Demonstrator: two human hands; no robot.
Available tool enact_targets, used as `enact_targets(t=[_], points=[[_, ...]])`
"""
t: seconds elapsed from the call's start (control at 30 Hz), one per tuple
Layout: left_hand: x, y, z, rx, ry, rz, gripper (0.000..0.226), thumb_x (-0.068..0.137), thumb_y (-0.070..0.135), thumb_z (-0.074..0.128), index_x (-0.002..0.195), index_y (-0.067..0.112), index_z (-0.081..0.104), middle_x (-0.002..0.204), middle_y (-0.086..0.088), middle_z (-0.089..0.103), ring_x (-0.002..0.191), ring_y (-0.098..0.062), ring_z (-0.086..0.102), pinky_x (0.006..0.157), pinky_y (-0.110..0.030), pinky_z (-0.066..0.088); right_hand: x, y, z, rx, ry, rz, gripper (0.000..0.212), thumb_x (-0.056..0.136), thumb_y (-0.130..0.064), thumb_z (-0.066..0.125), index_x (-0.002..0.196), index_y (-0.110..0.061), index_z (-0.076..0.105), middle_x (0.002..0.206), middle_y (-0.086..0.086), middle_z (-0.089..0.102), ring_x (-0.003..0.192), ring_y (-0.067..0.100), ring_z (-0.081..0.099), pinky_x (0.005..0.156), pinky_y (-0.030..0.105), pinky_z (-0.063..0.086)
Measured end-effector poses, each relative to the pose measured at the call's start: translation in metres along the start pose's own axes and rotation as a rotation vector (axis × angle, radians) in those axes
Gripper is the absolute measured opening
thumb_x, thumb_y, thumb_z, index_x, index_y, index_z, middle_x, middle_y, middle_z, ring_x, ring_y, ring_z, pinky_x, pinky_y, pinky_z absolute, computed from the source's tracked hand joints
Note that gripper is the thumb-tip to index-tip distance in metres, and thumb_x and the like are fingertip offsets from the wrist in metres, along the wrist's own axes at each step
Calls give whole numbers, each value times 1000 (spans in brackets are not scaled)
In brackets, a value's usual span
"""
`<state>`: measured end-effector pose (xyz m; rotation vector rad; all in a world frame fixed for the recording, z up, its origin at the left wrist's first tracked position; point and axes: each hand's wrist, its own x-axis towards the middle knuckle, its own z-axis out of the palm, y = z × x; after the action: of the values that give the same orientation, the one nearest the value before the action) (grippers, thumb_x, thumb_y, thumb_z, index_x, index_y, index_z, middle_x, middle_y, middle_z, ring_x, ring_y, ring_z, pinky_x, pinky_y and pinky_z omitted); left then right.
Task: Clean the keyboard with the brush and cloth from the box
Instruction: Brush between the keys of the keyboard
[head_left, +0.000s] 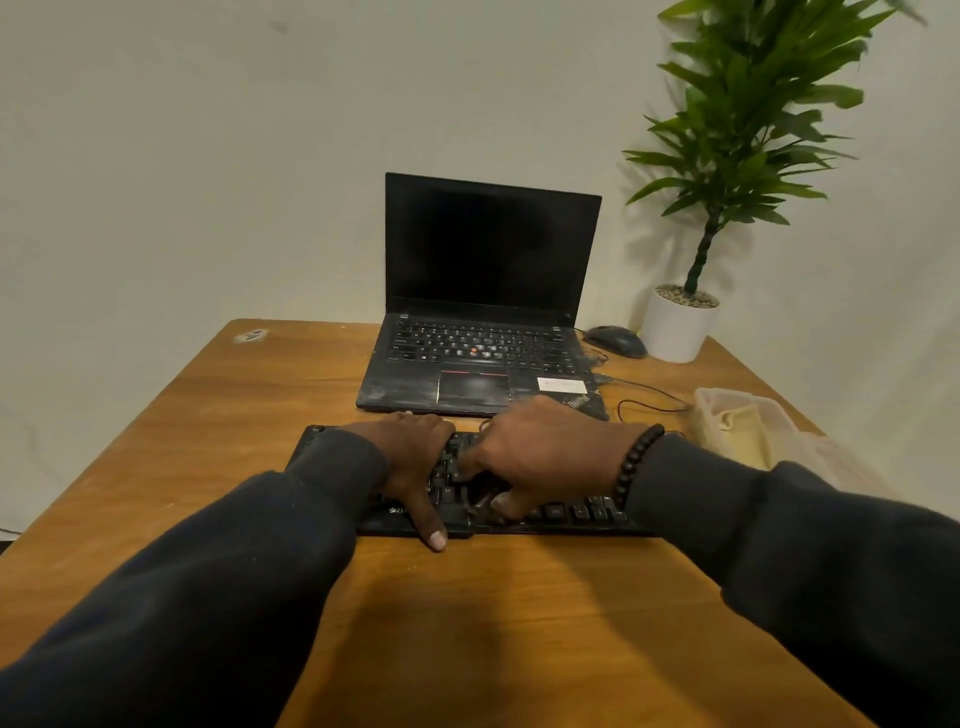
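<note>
A black keyboard (576, 512) lies across the middle of the wooden table. My left hand (415, 462) spans its left half, fingers at the far edge and thumb hooked over the front edge, holding it. My right hand (540, 447) hovers low over the middle keys with index finger and thumb bent down, pinching a small dark blurred thing that looks like the brush (480, 501). The translucent plastic box (709, 402) stands at the right, with the yellow cloth (748, 434) inside it.
An open black laptop (483, 364) sits just behind the keyboard. A mouse (618, 340) with its cable and a potted plant (675, 327) stand at the back right. Bare wood lies in front of the keyboard and to its left.
</note>
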<state>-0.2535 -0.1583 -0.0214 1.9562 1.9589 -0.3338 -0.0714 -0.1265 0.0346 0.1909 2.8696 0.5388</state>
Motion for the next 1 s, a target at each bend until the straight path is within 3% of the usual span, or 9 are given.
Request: enact_targets(t=[0.13, 0.2, 0.27, 0.4, 0.53, 0.6, 0.77, 1.0], points=[[-5, 4, -1, 5, 8, -23, 131, 40, 73, 86, 147, 25, 28, 151, 2, 38, 139, -24, 36, 113, -52, 35, -28, 15, 5, -15, -261, 22, 39, 90, -40, 62, 121, -19, 57, 95, -2, 63, 82, 12, 61, 64, 19, 50], [-7, 5, -1, 4, 6, -32, 135, 40, 73, 86, 149, 24, 24, 154, 1, 35, 141, -25, 33, 114, -52, 34, -38, 23, 5, -44, -318, 39, 39, 89, -41, 63, 120, -18, 58, 89, -4, 60, 81, 13, 59, 63, 20, 48], [-8, 6, -3, 16, 7, -40, 139, 40, 74, 86, 151, 21, 21, 157, -1, 31, 144, -27, 29, 116, -53, 32, -43, 30, 2, -21, -308, 65, 38, 89, -42, 63, 119, -19, 57, 84, -5, 54, 79, 12, 55, 57, 16, 40], [-9, 14, -4, -45, 14, -5, 143, 50, 74, 82, 157, 21, 3, 165, -4, 10, 151, -30, 11, 121, -55, 18, -40, 40, -3, 87, -133, 103, 37, 89, -42, 62, 123, -27, 55, 101, -7, 63, 86, 8, 57, 67, 17, 47], [-7, 20, 2, -96, 37, -27, 141, 52, 75, 81, 157, 21, 2, 165, -4, 10, 150, -31, 12, 120, -57, 19, -28, 50, -3, 66, -58, 139, 33, 89, -42, 62, 117, -27, 56, 90, -10, 57, 85, 9, 57, 68, 21, 50], [-4, 20, 6, -96, 54, -24, 139, 51, 75, 81, 156, 20, 8, 163, -4, 16, 148, -31, 17, 119, -56, 22, -24, 52, -3, 127, -95, 97, 34, 87, -44, 63, 117, -28, 57, 91, -12, 58, 84, 8, 57, 65, 18, 47], [0, 25, 1, 3, 36, -12, 134, 49, 75, 82, 153, 16, 21, 157, -6, 24, 145, -33, 22, 118, -54, 26, -3, 39, 0, 177, -235, -79, 40, 85, -42, 68, 118, -21, 59, 98, -3, 66, 89, 13, 62, 74, 23, 53], [8, 30, -5, 95, -7, -34, 138, 46, 77, 81, 153, 14, 20, 160, -11, 20, 147, -38, 17, 120, -55, 22, 25, 73, 0, -98, -276, 27, 34, 89, -39, 64, 115, -19, 59, 78, -8, 49, 79, 11, 52, 70, 22, 46]])
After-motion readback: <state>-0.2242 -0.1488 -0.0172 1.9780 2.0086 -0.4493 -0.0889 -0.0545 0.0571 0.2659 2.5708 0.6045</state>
